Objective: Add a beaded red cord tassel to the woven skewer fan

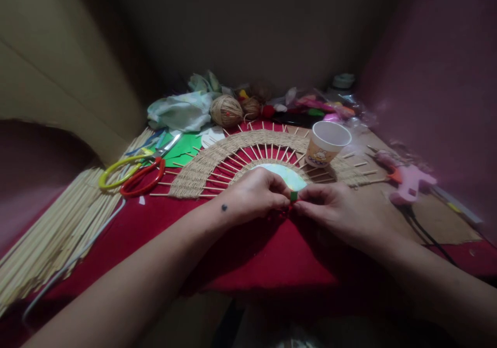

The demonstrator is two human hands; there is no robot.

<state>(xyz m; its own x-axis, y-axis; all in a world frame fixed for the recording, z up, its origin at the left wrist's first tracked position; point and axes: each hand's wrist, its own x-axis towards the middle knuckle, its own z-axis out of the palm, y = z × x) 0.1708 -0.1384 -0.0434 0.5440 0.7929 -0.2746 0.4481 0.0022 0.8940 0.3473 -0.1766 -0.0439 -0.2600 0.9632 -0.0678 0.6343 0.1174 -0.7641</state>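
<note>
Cup (321,154) upright on woven fan's (190,174) right part; I can't make out contents. My left hand (254,195) and right hand (337,211) both pinch green piece (294,196) at fan's near edge; its long axis is too small to read.

A small green piece (294,196) — plain, short and flat-looking — is pinched at the fingertips of the left hand (258,195) and right hand (341,211), over the red cloth (248,255), near the woven arch (240,142).
</note>
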